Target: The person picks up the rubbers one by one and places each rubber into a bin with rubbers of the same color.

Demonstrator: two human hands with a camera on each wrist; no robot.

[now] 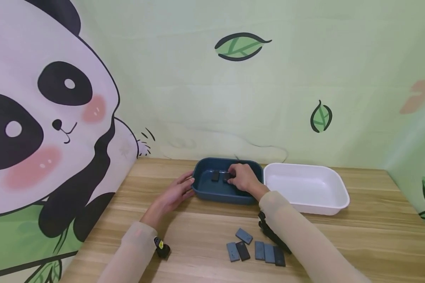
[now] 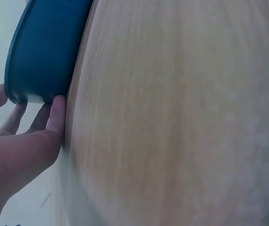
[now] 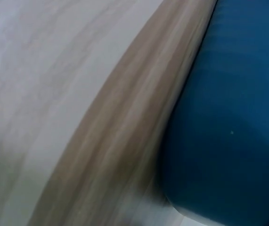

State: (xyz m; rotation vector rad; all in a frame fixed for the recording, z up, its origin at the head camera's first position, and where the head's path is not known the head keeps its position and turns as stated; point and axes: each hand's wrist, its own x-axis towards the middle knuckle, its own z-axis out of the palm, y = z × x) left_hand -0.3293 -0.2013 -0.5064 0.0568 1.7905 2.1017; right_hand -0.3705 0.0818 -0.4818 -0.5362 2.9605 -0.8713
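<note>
A dark blue plastic basin (image 1: 223,197) stands on the wooden table, and my left hand (image 1: 175,192) touches its left end. In the left wrist view the fingertips (image 2: 56,110) lie spread against the end wall of the basin (image 2: 44,56). My right hand (image 1: 245,177) reaches down inside the basin, its thumb and fingers pinching a small dark tile (image 1: 226,179) near the basin floor. Just left of it lies another dark tile (image 1: 215,176). The right wrist view shows only the outer wall of the basin (image 3: 228,117) and the tabletop; the right hand is out of sight there.
A white basin (image 1: 320,208) stands beside the blue one on the right. Several blue-grey tiles (image 1: 259,250) and dark tiles (image 1: 279,256) lie on the table (image 1: 198,243) in front, left of the right forearm. Behind the table rises a printed cloth backdrop (image 1: 184,98).
</note>
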